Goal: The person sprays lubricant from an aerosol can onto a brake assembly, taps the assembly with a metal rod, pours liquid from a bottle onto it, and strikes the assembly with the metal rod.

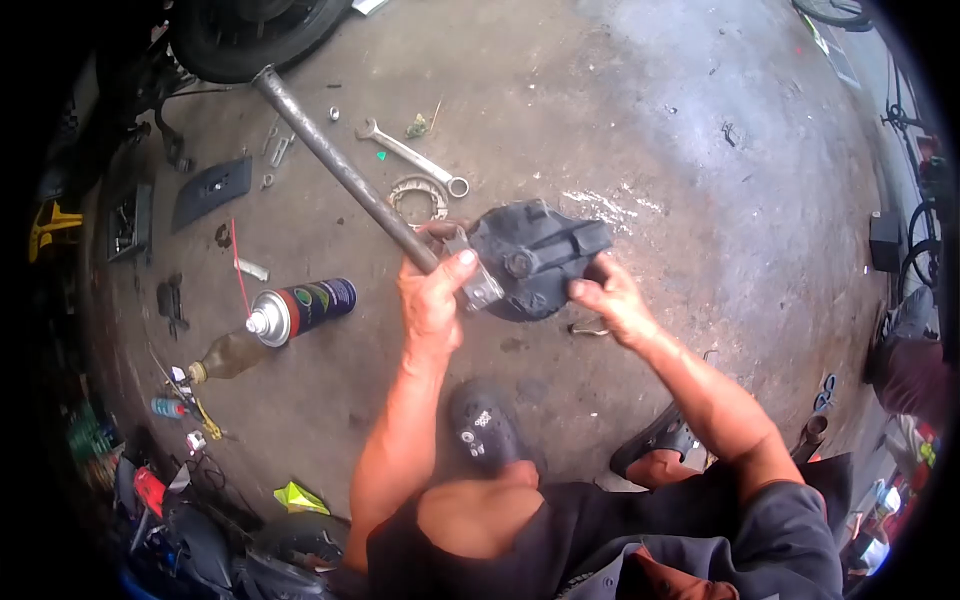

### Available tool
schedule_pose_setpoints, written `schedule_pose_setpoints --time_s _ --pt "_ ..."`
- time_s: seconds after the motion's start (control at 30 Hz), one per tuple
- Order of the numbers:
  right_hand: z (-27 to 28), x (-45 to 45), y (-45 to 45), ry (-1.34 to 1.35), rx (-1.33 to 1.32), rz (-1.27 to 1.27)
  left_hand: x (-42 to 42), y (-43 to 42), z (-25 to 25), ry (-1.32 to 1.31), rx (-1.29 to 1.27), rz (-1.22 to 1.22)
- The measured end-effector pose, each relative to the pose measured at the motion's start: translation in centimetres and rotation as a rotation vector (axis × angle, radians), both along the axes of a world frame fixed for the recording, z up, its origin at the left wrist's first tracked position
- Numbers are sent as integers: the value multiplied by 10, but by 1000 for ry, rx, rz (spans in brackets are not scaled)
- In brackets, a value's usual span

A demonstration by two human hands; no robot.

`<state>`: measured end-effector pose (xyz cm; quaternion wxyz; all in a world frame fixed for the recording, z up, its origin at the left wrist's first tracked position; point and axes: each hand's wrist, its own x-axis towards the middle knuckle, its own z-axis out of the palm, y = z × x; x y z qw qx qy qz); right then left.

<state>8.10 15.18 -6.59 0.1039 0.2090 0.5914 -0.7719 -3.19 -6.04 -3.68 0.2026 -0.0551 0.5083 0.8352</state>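
A dark, round cast part that looks like a drum brake plate [535, 262] is held up above the floor between my two hands. My left hand [432, 300] is closed at its left side, thumb pressed by a grey metal bracket [482, 288]. A long steel pipe [345, 172] slants from the upper left into that same hand; whether it joins the part cannot be made out. On the right edge, my right hand [612, 302] pinches the plate between thumb and fingers. Beyond the part, curved brake shoes [420, 192] and a combination wrench [412, 158] lie on the floor.
At left lie a spray can [305, 310] with a red straw, a murky plastic bottle [230, 355] and a dark panel [212, 192]. A tire [250, 45] stands at the top left. Another person's leg [910, 365] shows at the right edge.
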Motion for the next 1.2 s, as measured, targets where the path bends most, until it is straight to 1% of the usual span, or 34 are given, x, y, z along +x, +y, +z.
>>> schedule_pose_setpoints --time_s 0.03,0.13,0.17,0.27,0.3,0.4,0.43,0.47,0.5,0.53,0.57,0.6,0.63,0.67,0.7,0.77,0.8,0.83,0.87,0.9,0.93,0.97,1.0,1.07,1.1,1.13,1.17,1.2 --pt "6 -7 -14 51 48 -84 4 3 -2 45 -35 -45" --pt "33 -33 -25 -146 -289 -400 14 13 9 146 -46 -106" --pt "32 -34 -24 -158 -281 -443 15 12 4 123 -52 -127" --pt "41 -31 -20 61 -1 -419 18 12 1 188 -375 -50" --pt "39 -32 -19 134 137 -488 20 3 -6 216 -493 -13" --pt "17 -32 6 118 620 -532 41 -22 6 131 -754 -246" --pt "15 -33 12 165 760 -560 51 -26 4 110 -752 -282" --pt "13 -34 17 166 723 -597 60 -29 1 89 -752 -322" --pt "11 -35 19 167 682 -633 66 -31 -1 144 -780 -339" --pt "13 -36 21 172 642 -665 69 -33 0 120 -760 -346" --pt "15 -35 21 208 715 -692 72 -34 2 94 -739 -351" --pt "18 -34 20 182 744 -681 73 -35 4 64 -717 -355" --pt "22 -35 20 160 775 -670 70 -31 21 89 -748 -324" --pt "28 -35 20 135 806 -657 63 -28 42 190 -723 -271" --pt "37 -37 21 105 867 -628 51 -19 80 346 -749 -216" --pt "27 -38 23 148 804 -666 34 -18 127 510 -669 -2" --pt "24 -41 24 177 770 -689 33 -13 151 561 -497 155" --pt "28 -43 24 209 841 -686 34 -14 150 660 -324 204" --pt "33 -43 24 217 812 -676 37 -17 147 757 -147 249" --pt "40 -42 24 232 780 -659 54 -45 102 839 -491 125" --pt "45 -45 25 254 751 -644 59 -53 71 656 -767 -55" --pt "40 -48 27 335 796 -658 63 -60 40 507 -1052 -296" --pt "43 -49 28 342 764 -675 66 -51 35 68 -1227 -588" --pt "43 -51 40 345 718 -707 76 -72 45 384 -1148 -276" --pt "43 -50 47 330 798 -694 73 -83 53 527 -1080 -135" --pt "44 -49 54 312 864 -664 61 -84 84 342 -964 -74" --pt "43 -44 43 297 899 -607 63 -81 109 413 -911 88" --pt "46 -50 44 310 951 -580 65 -77 122 437 -707 176"
